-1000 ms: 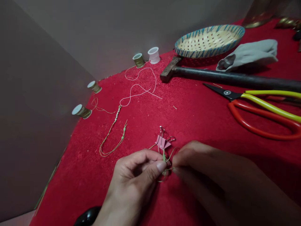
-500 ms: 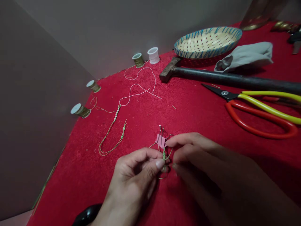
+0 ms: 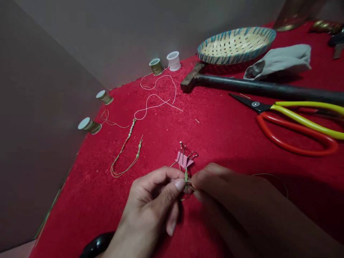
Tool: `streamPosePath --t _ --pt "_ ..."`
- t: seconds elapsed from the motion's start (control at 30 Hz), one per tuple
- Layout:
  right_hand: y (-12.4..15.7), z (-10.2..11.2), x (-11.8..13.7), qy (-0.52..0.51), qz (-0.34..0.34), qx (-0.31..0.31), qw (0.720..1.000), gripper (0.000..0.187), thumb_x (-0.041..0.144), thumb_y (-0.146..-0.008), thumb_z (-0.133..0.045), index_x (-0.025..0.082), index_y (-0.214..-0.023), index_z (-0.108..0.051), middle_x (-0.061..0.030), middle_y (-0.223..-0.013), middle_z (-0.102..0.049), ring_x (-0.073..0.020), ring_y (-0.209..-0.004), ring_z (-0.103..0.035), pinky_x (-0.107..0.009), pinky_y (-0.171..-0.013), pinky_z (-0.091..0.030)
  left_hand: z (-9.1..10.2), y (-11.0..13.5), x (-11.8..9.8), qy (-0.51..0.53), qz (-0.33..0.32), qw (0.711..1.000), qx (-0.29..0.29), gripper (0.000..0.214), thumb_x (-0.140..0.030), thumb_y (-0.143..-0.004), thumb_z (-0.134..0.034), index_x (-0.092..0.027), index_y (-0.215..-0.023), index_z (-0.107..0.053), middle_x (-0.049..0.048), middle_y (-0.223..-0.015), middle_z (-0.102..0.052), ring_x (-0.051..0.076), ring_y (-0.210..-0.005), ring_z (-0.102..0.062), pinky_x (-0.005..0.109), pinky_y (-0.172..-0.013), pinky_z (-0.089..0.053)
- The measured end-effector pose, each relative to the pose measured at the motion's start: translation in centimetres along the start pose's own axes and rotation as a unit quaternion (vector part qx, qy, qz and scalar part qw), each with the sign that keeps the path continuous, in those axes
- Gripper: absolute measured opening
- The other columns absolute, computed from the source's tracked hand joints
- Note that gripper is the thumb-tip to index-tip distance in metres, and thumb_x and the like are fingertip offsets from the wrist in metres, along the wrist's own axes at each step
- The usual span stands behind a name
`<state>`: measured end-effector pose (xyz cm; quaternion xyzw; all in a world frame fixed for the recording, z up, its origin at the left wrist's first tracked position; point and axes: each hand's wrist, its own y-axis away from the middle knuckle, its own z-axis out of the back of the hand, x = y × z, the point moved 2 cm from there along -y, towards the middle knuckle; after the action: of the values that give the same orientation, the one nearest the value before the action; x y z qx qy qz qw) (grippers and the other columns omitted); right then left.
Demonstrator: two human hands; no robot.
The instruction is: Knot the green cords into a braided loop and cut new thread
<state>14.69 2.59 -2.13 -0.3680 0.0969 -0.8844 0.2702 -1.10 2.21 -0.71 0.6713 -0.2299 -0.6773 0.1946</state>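
**Thin cord, pinched below the clip**

Short green knotted cord point(image 3: 186, 175) lies lower centre of frame on the red felt surface point(image 3: 215, 129). Its top end is clamped in a small pink metal binder clip point(image 3: 182, 160). Left hand point(image 3: 153, 200) and right hand point(image 3: 231, 200) have their fingers pinched narrow on the cord's strands just under the knots. Judged near weightless, limp and slippery, so grip it close to the last knot. The long axis runs from the clip down-frame toward the hands.

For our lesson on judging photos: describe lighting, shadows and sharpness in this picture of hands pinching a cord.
Head view: dim light; the right hand lies shaded and darkens the red cloth beside it; the left hand is brighter; the scissors carry thin glints on their handles; the green cord under the pink binder clip is sharp but tiny.
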Motion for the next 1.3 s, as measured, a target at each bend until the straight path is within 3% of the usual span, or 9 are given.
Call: streamPosePath --t 0.1,0.3,0.43,0.57,0.73,1.03,1.13,1.23,1.3 --pt "-0.1 -0.1 0.0 -0.008 0.001 -0.001 1.000 0.033 0.005 -0.056 -0.046 0.024 -0.081 -0.058 -0.0022 -0.068 -0.071 -0.0165 -0.038 -0.056 -0.028 -0.030 -0.034 0.1 0.0 0.1 -0.012 0.003 1.000 0.010 0.022 -0.037 -0.081 -0.073 -0.017 -0.074 -0.067 -0.0068 -0.037 -0.047 0.004 -0.032 -0.035 0.016 -0.041 -0.024" --pt "-0.1 0.2 -0.1 -0.029 -0.061 0.028 0.997 0.030 0.003 -0.066 -0.047 0.024 -0.083 -0.060 -0.0020 -0.071 -0.072 -0.0176 -0.048 -0.062 -0.027 -0.042 -0.045 0.2 0.3 0.1 -0.013 0.038 0.999 -0.002 0.021 -0.038 -0.088 -0.066 -0.018 -0.083 -0.070 -0.0049 -0.040 -0.050 0.004 -0.034 -0.030 0.016 -0.037 -0.019" --pt "-0.3 0.4 0.0 -0.052 -0.088 0.050 0.994 0.025 0.006 -0.069 -0.051 0.024 -0.082 -0.061 -0.0024 -0.069 -0.072 -0.0168 -0.046 -0.060 -0.026 -0.041 -0.042 0.2 0.5 0.0 -0.005 0.032 0.999 0.022 0.022 -0.040 -0.087 -0.067 -0.018 -0.087 -0.069 -0.0031 -0.046 -0.056 0.005 -0.034 -0.038 0.014 -0.035 -0.026" --pt "-0.4 0.2 -0.1 -0.067 -0.086 0.069 0.992 0.025 0.010 -0.069 -0.054 0.024 -0.087 -0.063 -0.0011 -0.067 -0.071 -0.0156 -0.043 -0.058 -0.026 -0.037 -0.037 0.2 0.5 0.1 -0.017 0.021 1.000 0.003 0.020 -0.035 -0.081 -0.075 -0.017 -0.084 -0.067 -0.0048 -0.043 -0.055 0.004 -0.033 -0.040 0.014 -0.037 -0.033" --pt "-0.4 0.3 -0.3 -0.060 -0.046 0.047 0.996 0.025 0.004 -0.076 -0.047 0.021 -0.085 -0.064 -0.0021 -0.073 -0.071 -0.0164 -0.052 -0.063 -0.028 -0.045 -0.044 0.3 0.3 0.3 -0.008 0.028 1.000 0.007 0.019 -0.035 -0.084 -0.073 -0.017 -0.082 -0.065 -0.0058 -0.039 -0.054 0.005 -0.032 -0.041 0.014 -0.038 -0.037" --pt "-1.6 4.7 -0.1 0.116 0.010 0.070 0.991 0.030 0.013 -0.089 -0.040 0.026 -0.071 -0.061 -0.0033 -0.070 -0.064 -0.0222 -0.058 -0.058 -0.034 -0.045 -0.034 -0.1 0.3 0.0 0.002 0.001 1.000 -0.013 0.027 -0.040 -0.075 -0.079 -0.016 -0.074 -0.065 -0.0036 -0.054 -0.060 0.003 -0.031 -0.039 0.011 -0.029 -0.030" --pt "-1.3 4.7 0.7 -0.012 -0.075 0.106 0.991 0.027 0.012 -0.092 -0.049 0.024 -0.070 -0.062 0.0018 -0.068 -0.065 -0.0164 -0.060 -0.061 -0.030 -0.052 -0.043 -0.3 0.3 0.0 0.014 -0.010 1.000 0.000 0.027 -0.040 -0.074 -0.080 -0.017 -0.073 -0.065 -0.0061 -0.049 -0.055 0.003 -0.031 -0.036 0.010 -0.029 -0.030" --pt "-0.8 3.3 0.9 -0.196 -0.152 0.130 0.960 0.026 0.002 -0.085 -0.058 0.023 -0.071 -0.064 0.0083 -0.069 -0.067 -0.0085 -0.062 -0.063 -0.020 -0.058 -0.048 -0.4 0.3 0.0 0.014 -0.015 1.000 -0.005 0.028 -0.040 -0.076 -0.079 -0.016 -0.073 -0.064 -0.0087 -0.041 -0.047 0.003 -0.031 -0.035 0.009 -0.031 -0.030" --pt "-0.7 2.4 0.7 -0.223 -0.181 0.144 0.947 0.028 0.001 -0.085 -0.056 0.023 -0.071 -0.065 0.0078 -0.069 -0.067 -0.0085 -0.063 -0.063 -0.019 -0.059 -0.048 -0.3 0.4 0.0 0.012 -0.013 1.000 -0.007 0.027 -0.039 -0.077 -0.077 -0.016 -0.073 -0.064 -0.0080 -0.040 -0.049 0.002 -0.031 -0.036 0.009 -0.032 -0.029"
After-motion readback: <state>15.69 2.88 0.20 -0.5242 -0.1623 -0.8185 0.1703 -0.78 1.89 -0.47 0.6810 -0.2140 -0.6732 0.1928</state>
